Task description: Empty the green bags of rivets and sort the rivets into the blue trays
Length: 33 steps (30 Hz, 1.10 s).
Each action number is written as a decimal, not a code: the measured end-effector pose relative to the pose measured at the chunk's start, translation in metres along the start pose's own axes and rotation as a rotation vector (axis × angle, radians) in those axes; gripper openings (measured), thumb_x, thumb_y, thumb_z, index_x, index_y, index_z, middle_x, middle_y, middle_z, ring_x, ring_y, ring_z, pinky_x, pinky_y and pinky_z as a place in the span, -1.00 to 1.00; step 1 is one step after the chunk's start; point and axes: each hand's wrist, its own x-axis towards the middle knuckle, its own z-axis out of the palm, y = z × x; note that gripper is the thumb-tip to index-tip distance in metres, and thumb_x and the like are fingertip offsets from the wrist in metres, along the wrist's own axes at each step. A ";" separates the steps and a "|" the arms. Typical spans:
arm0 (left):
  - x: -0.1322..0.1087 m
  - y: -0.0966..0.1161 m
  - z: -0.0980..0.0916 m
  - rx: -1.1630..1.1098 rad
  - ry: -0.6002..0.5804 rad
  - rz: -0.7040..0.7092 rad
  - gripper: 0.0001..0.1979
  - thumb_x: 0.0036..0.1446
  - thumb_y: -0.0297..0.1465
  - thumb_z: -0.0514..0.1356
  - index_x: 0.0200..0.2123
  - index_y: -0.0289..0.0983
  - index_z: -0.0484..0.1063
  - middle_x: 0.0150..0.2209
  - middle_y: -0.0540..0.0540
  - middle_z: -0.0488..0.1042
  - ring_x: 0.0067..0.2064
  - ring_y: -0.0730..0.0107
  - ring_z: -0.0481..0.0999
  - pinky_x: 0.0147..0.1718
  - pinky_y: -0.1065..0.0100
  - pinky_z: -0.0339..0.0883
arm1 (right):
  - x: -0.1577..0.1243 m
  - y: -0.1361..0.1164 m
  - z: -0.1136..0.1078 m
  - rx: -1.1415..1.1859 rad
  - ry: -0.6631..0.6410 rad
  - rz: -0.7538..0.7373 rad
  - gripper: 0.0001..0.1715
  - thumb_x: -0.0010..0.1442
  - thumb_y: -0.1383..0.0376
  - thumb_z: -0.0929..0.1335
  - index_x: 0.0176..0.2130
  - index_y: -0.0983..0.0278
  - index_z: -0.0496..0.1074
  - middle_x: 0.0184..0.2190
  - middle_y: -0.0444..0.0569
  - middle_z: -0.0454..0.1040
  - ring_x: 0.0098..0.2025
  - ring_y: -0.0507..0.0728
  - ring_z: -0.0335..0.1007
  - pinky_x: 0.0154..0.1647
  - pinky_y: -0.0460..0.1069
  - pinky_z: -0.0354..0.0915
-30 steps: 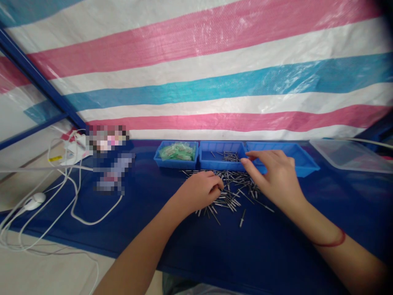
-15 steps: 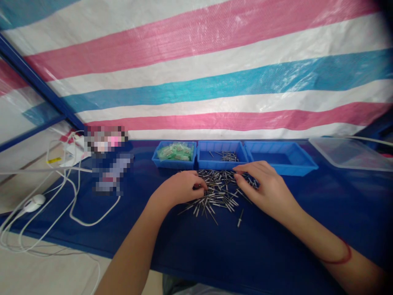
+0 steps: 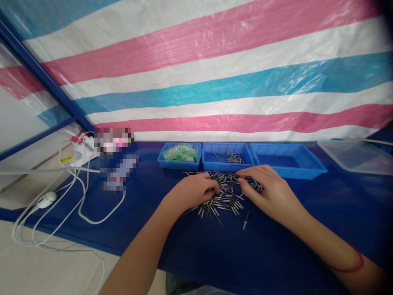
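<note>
A loose pile of metal blind rivets (image 3: 225, 200) lies on the blue table in front of the bins. My left hand (image 3: 195, 189) rests at the pile's left side, fingers curled in among the rivets; whatever its fingertips pinch is hidden. On the right side, my right hand (image 3: 267, 186) reaches over the pile, its thumb and forefinger a little apart and touching the rivets. One single rivet (image 3: 245, 221) lies by itself nearer to me. Just behind the pile, the middle blue bin (image 3: 211, 157) holds some rivets.
The left blue bin (image 3: 181, 165) contains green-tinted plastic packets (image 3: 180, 153). A right blue bin (image 3: 285, 162) stands beside a clear plastic lid (image 3: 353, 157). White cables (image 3: 81, 205) trail over the table's left end, near blurred items. A striped sheet (image 3: 215, 90) hangs behind.
The camera view has shifted, so everything sits slightly farther right. Relative to the pile, my left hand has moved a little right and my right hand has hardly moved.
</note>
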 end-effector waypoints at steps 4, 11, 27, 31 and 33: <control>0.000 0.004 0.002 0.029 0.012 0.003 -0.74 0.16 -0.49 0.09 -0.15 -0.15 0.50 -0.23 -0.05 0.42 -0.23 0.37 0.50 -0.23 0.40 0.35 | 0.000 0.000 0.000 0.004 -0.011 -0.008 -0.85 0.22 0.28 0.31 -0.22 0.22 0.47 -0.26 0.00 0.56 -0.16 0.21 0.43 -0.10 0.14 0.32; 0.001 0.008 0.003 0.032 -0.004 0.024 -0.79 0.13 -0.34 0.20 -0.14 -0.14 0.51 -0.23 -0.04 0.41 -0.23 0.32 0.50 -0.27 0.38 0.36 | 0.000 -0.001 0.000 0.012 -0.021 -0.026 -0.85 0.23 0.29 0.30 -0.22 0.24 0.46 -0.26 0.02 0.56 -0.16 0.21 0.44 -0.10 0.14 0.32; 0.008 0.014 0.014 0.138 0.045 0.126 -0.86 0.20 -0.31 0.19 -0.22 -0.13 0.54 -0.27 -0.02 0.37 -0.29 0.42 0.45 -0.29 0.42 0.31 | -0.001 -0.002 0.002 0.010 -0.050 -0.045 -0.85 0.23 0.28 0.30 -0.23 0.24 0.46 -0.27 0.02 0.56 -0.18 0.20 0.44 -0.11 0.14 0.33; 0.010 0.017 0.020 0.216 0.048 0.115 -0.81 0.27 -0.31 0.10 -0.22 -0.18 0.51 -0.25 -0.05 0.39 -0.26 0.38 0.46 -0.29 0.40 0.32 | -0.001 -0.002 0.004 0.010 -0.069 -0.051 -0.85 0.23 0.28 0.31 -0.23 0.26 0.46 -0.27 0.02 0.56 -0.18 0.20 0.43 -0.11 0.14 0.33; 0.011 0.020 0.024 0.268 0.050 0.112 -0.78 0.31 -0.33 0.03 -0.21 -0.22 0.47 -0.24 -0.08 0.39 -0.24 0.34 0.47 -0.28 0.36 0.34 | -0.001 -0.001 0.004 0.011 -0.079 -0.053 -0.85 0.23 0.29 0.31 -0.23 0.25 0.46 -0.27 0.02 0.56 -0.17 0.20 0.43 -0.11 0.14 0.33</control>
